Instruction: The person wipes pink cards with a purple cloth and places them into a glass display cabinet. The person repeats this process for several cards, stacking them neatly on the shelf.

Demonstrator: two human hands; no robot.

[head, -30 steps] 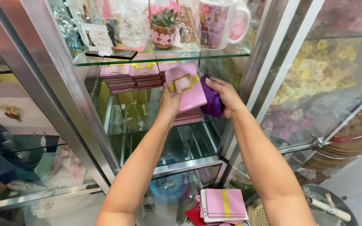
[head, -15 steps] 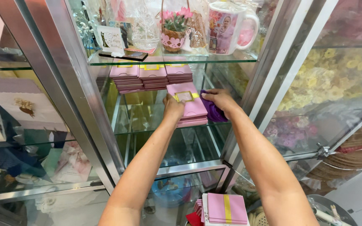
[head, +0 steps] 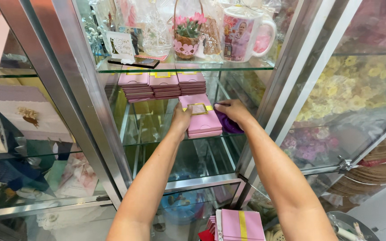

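Note:
Both my arms reach into a glass cabinet. My left hand (head: 181,119) presses the left edge of a stack of pink cards with a gold band (head: 200,117), which lies on the middle glass shelf (head: 157,138). On the stack's right edge rests my right hand (head: 231,110), and a purple cloth (head: 227,125) is bunched under it. Behind this stack stand three more stacks of pink cards (head: 162,84) in a row on the same shelf.
The upper glass shelf (head: 121,67) carries a flower basket (head: 186,40), a printed mug (head: 242,33) and wrapped ornaments. Metal frame posts (head: 74,98) flank the opening. More pink cards (head: 240,224) lie below. Yellow and pink flowers (head: 345,89) fill the right cabinet.
The stack of pink cards has come down from a tilted, raised position to lie flat on the middle shelf, with both hands lowering alongside it.

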